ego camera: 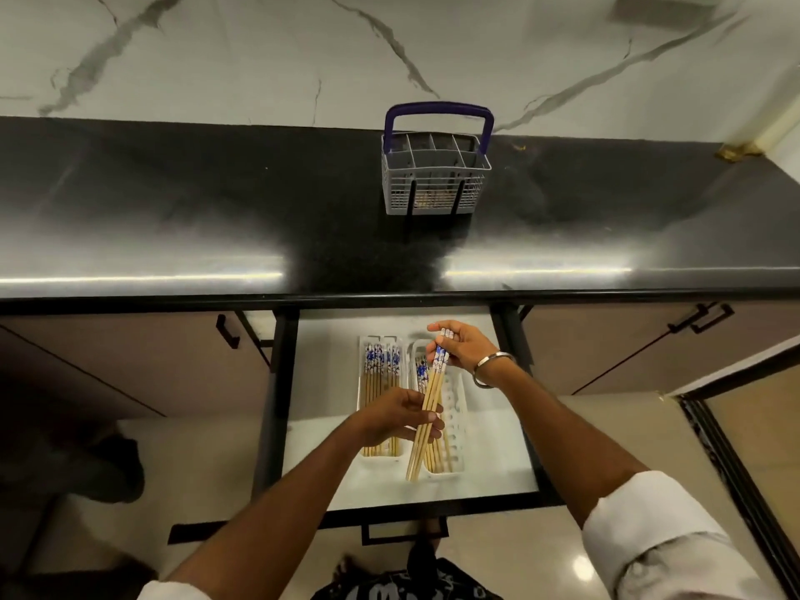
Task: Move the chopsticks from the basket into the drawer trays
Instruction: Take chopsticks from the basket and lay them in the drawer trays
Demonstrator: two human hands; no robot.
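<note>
- Both hands hold one bundle of chopsticks (426,420) above the right tray (459,426): right hand (463,346) pinching the patterned far end, left hand (400,415) curled around the shafts.
- Left tray (361,383) in the open drawer (498,461) holds more chopsticks.
- Basket (435,175) stands on the far counter (216,201).

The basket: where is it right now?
In the head view, the basket stands on the dark countertop near the marble wall, centre-right, beyond the open drawer.
</note>
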